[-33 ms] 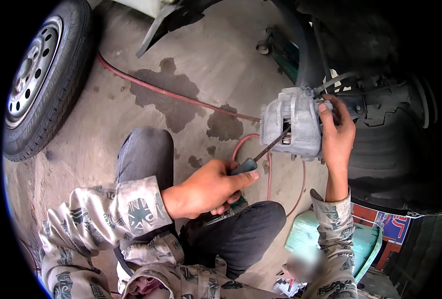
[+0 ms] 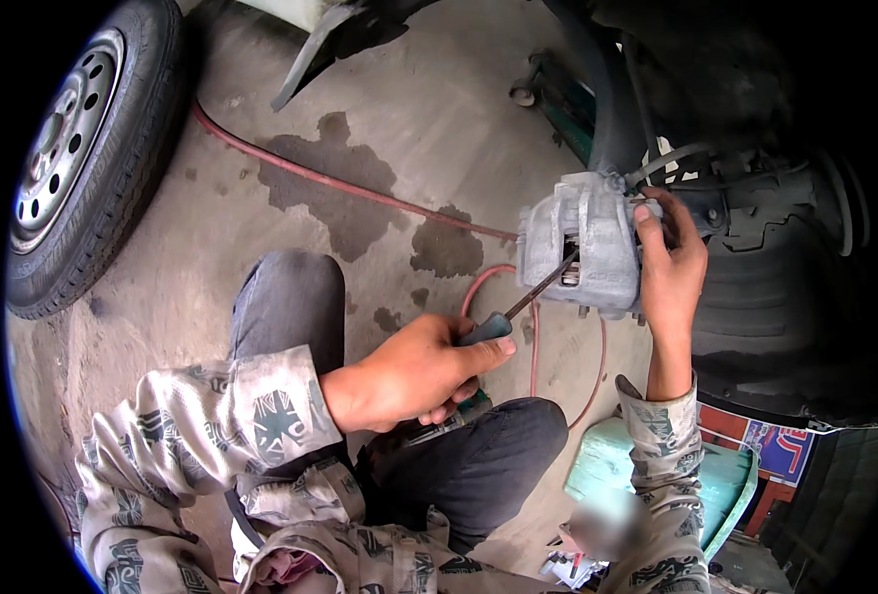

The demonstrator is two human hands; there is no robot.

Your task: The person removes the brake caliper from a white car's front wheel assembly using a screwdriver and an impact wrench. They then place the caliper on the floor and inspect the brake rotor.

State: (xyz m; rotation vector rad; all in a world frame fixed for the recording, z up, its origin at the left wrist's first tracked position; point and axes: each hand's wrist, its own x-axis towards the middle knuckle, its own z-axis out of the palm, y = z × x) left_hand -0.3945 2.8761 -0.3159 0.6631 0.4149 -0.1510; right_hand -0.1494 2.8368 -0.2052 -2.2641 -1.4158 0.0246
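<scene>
A screwdriver (image 2: 531,299) with a blue-grey handle and dark shaft is held closed in my left hand (image 2: 409,371). Its tip goes into the window of a grey metal brake caliper (image 2: 597,238), where a bit of the inner parts shows. My right hand (image 2: 672,262) grips the caliper's right side, thumb on the near face and fingers bent round behind, partly hidden. Behind the caliper, a hose (image 2: 672,158) runs toward the dark axle and hub parts (image 2: 756,213) under the vehicle.
A wheel with tyre (image 2: 147,168) stands at the left. A red hose (image 2: 330,183) crosses the stained concrete floor (image 2: 439,109). A green floor jack (image 2: 568,114) is beyond the caliper. A turquoise container (image 2: 607,460) sits near my right forearm, and a green tool lies between my knees.
</scene>
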